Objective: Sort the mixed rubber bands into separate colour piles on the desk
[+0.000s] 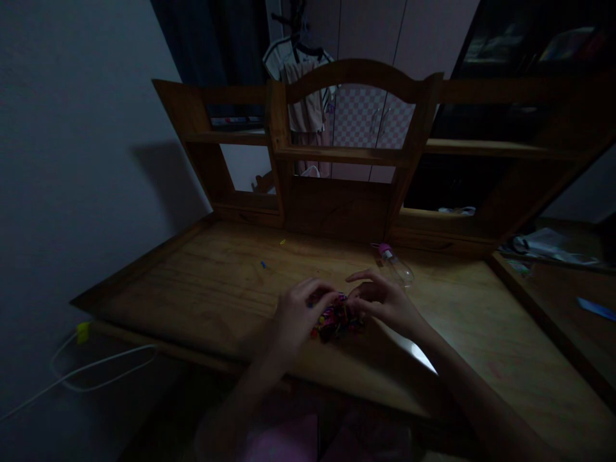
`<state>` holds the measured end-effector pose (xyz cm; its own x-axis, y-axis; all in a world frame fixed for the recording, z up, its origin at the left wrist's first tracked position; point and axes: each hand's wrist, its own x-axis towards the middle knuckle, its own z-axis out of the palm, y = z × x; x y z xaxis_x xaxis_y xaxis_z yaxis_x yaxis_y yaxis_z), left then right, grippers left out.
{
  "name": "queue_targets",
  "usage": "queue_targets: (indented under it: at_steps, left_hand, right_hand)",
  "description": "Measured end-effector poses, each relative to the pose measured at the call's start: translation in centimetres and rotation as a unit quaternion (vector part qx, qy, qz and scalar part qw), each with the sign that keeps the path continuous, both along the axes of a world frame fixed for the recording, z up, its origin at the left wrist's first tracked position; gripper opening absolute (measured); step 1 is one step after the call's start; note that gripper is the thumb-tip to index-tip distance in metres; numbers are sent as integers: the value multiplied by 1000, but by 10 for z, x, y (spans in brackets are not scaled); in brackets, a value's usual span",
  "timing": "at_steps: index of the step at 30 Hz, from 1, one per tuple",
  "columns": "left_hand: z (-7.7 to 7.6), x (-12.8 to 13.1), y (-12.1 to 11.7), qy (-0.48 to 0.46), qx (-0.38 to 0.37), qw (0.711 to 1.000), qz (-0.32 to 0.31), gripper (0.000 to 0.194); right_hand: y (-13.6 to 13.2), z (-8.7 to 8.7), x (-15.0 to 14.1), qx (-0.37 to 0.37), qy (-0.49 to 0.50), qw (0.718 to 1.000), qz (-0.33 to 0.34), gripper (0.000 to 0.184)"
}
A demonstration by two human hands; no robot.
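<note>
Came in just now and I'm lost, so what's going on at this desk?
Someone's left hand and right hand are at a pile of small colourful pieces on the desk. It's too dark to tell what either grip holds. A clear bottle lies beyond the right hand; a blue bit and yellow bit lie apart.

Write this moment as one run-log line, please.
left hand: at colourful pile | right hand: at same pile | clear bottle: lying on desk
</note>
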<state>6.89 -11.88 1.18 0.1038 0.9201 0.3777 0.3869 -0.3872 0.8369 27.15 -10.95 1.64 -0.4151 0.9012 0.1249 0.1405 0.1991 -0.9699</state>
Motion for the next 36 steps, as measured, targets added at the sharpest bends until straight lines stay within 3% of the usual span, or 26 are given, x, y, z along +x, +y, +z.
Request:
queue_targets:
  at_steps: [3,6,10,14,18,22,28,32,36]
  left_hand:
    - [-2,-18,50,-81,-59,995,-11,16]
    - [-15,-29,99,-69,-147,986,-40,16]
    - [-39,-29,129,-37,-177,983,-41,16]
    - [-42,-36,130,12,-166,985,-35,23]
    - [-21,-60,122,67,-140,988,-21,28]
    - [1,-75,103,144,-61,987,-40,29]
    - [0,-49,71,173,-48,960,-215,29]
    - [-6,-31,66,223,9,944,-242,26]
    - [-8,-25,67,243,17,932,-268,24]
  right_hand:
    - [9,-2,8,49,-9,997,-60,26]
    - [19,-7,19,70,-16,991,-116,26]
    - [27,-13,29,52,-15,983,-176,24]
    - [28,-13,32,53,-19,979,-194,24]
    - [27,-14,34,77,-21,977,-199,25]
    - [28,-19,33,107,-53,975,-189,26]
    - [28,-31,24,184,-162,954,-170,22]
    - [27,-33,21,188,-199,950,-149,22]
    - [26,-31,21,187,-205,950,-142,22]
